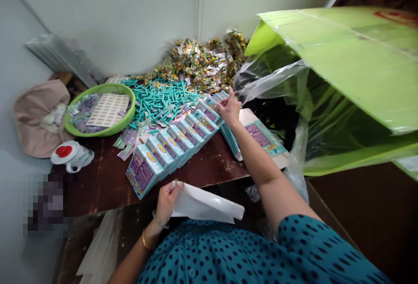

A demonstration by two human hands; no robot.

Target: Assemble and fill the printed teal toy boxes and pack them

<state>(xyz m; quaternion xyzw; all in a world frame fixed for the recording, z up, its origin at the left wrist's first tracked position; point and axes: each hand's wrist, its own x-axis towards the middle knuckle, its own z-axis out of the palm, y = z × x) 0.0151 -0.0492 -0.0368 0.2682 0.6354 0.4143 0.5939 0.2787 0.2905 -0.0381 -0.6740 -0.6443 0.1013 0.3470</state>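
My left hand (167,201), with a bracelet at the wrist, pinches one end of a white glossy paper sheet (205,203). The sheet stretches rightward in front of my body, below the table edge. My right hand (230,109) reaches over the far end of a slanting row of boxes (178,144). Its index finger points out and the thumb is apart; no held thing shows in it. The light blue and purple boxes lean one on another across the table. Whether the fingertips touch a box is hard to tell. Beside my right forearm lie flattened box cartons (261,138).
Behind the row are a pile of teal sticks (160,99) and a heap of shiny wrapped packets (199,62). A green basin (130,114) with sachets and a sticker sheet stands left, near a lidded mug (80,157). A large green carton (346,57) with plastic lining overhangs the right.
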